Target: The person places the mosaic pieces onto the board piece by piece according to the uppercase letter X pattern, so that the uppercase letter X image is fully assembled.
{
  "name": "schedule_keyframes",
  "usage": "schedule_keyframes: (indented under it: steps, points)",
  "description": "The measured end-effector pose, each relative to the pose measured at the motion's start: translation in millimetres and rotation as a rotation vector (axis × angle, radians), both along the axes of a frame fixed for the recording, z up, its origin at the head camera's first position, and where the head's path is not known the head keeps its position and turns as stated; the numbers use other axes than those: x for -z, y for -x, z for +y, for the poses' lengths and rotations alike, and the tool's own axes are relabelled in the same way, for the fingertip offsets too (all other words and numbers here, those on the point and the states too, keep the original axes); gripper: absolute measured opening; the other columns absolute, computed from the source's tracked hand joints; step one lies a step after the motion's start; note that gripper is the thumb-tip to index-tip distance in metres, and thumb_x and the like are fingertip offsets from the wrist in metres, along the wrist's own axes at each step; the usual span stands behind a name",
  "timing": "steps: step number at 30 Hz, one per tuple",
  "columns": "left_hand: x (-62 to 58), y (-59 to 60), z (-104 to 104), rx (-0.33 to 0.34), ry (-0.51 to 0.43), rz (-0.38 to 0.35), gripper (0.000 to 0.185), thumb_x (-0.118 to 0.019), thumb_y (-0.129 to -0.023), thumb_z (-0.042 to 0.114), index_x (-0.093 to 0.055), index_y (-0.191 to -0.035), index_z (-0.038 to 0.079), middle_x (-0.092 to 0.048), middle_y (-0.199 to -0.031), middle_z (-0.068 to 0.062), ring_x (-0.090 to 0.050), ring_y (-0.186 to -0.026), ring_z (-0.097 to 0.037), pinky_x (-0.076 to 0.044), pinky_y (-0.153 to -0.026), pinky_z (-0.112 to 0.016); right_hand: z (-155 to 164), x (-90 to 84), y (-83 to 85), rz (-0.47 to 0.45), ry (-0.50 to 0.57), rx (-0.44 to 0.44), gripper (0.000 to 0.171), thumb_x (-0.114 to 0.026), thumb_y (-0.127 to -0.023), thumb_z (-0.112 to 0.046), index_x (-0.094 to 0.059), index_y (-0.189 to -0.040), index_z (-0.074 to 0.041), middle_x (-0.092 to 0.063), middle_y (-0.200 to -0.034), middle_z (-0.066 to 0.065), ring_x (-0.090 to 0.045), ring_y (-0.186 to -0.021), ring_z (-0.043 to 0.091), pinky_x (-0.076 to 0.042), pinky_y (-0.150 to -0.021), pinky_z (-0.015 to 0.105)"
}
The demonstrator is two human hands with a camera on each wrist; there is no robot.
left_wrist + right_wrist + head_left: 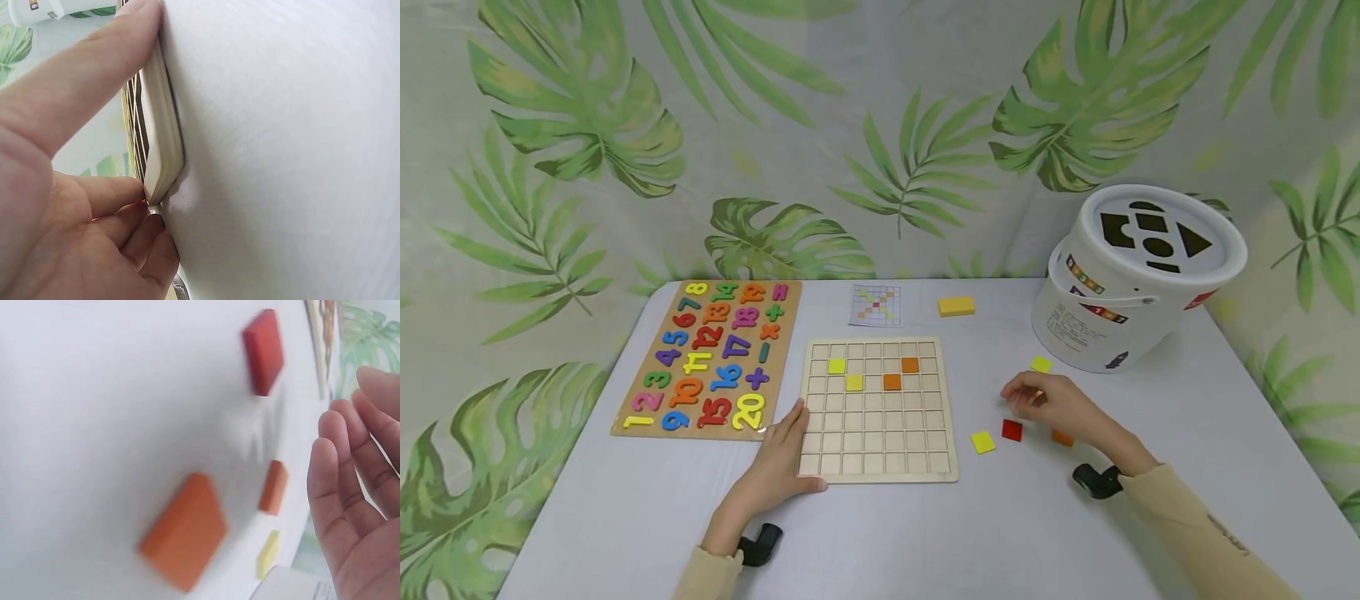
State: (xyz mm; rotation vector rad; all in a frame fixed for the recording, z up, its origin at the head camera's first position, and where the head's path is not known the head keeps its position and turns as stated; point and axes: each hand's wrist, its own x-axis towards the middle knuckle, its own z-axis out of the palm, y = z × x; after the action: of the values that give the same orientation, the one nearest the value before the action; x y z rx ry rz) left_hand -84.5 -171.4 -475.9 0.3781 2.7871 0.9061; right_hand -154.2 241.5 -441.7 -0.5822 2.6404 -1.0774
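A wooden grid board [880, 425] lies flat in the middle of the head view, with two yellow and two orange square tiles in its upper cells. At its lower left corner my left hand [778, 467] holds it, thumb on the front edge and fingers along the left side. My right hand [1048, 404] hovers over loose tiles right of the board, fingers loosely bent, no tile visible in them. Around it lie a red tile [1012, 430], a yellow tile [982, 442], another yellow tile [1041, 364] and an orange tile [187, 531]. The right wrist view shows a second orange tile [274, 487].
Left of the grid lies a number board [700, 358] with coloured numerals and signs. Behind the grid are a printed pattern card [876, 306] and a yellow block [957, 307]. A white bucket [1075, 325] with a shape-hole lid stands at the back right, before a leaf-patterned curtain.
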Motion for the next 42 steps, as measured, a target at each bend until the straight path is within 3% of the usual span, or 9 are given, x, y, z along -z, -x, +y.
schedule_keyframes:
  steps: [5, 9, 23, 31, 42]
  points:
    - [-0.3, -0.4, -0.5, -0.001, -0.004, -0.001, 0.102, -0.08, -0.065, 0.027, -0.018, -0.141, -0.003, -0.007, -0.149, -0.014, -0.021, -0.124, -0.032, -0.028, -0.096, -0.046, 5.4, 11.5, -12.2, -0.052, -0.053, -0.011, 0.022, -0.068, -0.076, -0.004, -0.063, -0.097, -0.009, -0.059, -0.088, -0.002, -0.05, -0.079, 0.016, -0.046, -0.071, 0.026]
    - [0.5, -0.5, -0.7, -0.003, -0.009, -0.004, 0.103, -0.081, -0.065, 0.027, -0.018, -0.141, -0.004, -0.007, -0.149, -0.014, -0.02, -0.125, -0.032, -0.027, -0.097, -0.047, 2.5, 18.1, -15.8, -0.041, -0.11, -0.027, 0.027, -0.074, -0.072, -0.007, -0.061, -0.095, -0.013, -0.056, -0.087, -0.004, -0.049, -0.081, 0.016, -0.045, -0.07, 0.026]
    - [1.8, 0.6, 0.6, -0.018, -0.002, 0.009, 0.105, -0.082, -0.063, 0.027, -0.019, -0.141, -0.004, -0.008, -0.149, -0.015, -0.023, -0.123, -0.033, -0.033, -0.094, -0.045, -11.6, 20.0, -7.0, 0.04, -0.118, -0.046, 0.027, -0.073, -0.071, -0.004, -0.06, -0.092, -0.014, -0.055, -0.085, -0.006, -0.049, -0.079, 0.014, -0.045, -0.069, 0.027]
    - [-0.2, -0.4, 0.7, -0.013, -0.01, 0.001, 0.105, -0.082, -0.063, 0.028, -0.018, -0.141, -0.004, -0.008, -0.149, -0.015, -0.024, -0.122, -0.033, -0.032, -0.093, -0.045, -49.4, 7.5, 0.3, 0.065, -0.018, -0.062, 0.026, -0.071, -0.073, -0.004, -0.061, -0.095, -0.012, -0.055, -0.089, -0.004, -0.05, -0.081, 0.016, -0.045, -0.073, 0.031]
    - [-2.5, -0.7, 1.9, -0.015, -0.009, -0.003, 0.105, -0.082, -0.063, 0.027, -0.018, -0.141, -0.005, -0.008, -0.149, -0.015, -0.024, -0.122, -0.033, -0.032, -0.093, -0.045, -119.4, 4.5, 14.6, 0.081, 0.019, -0.189, 0.024, -0.07, -0.075, -0.003, -0.061, -0.096, -0.009, -0.056, -0.089, -0.003, -0.051, -0.081, 0.016, -0.045, -0.072, 0.027]
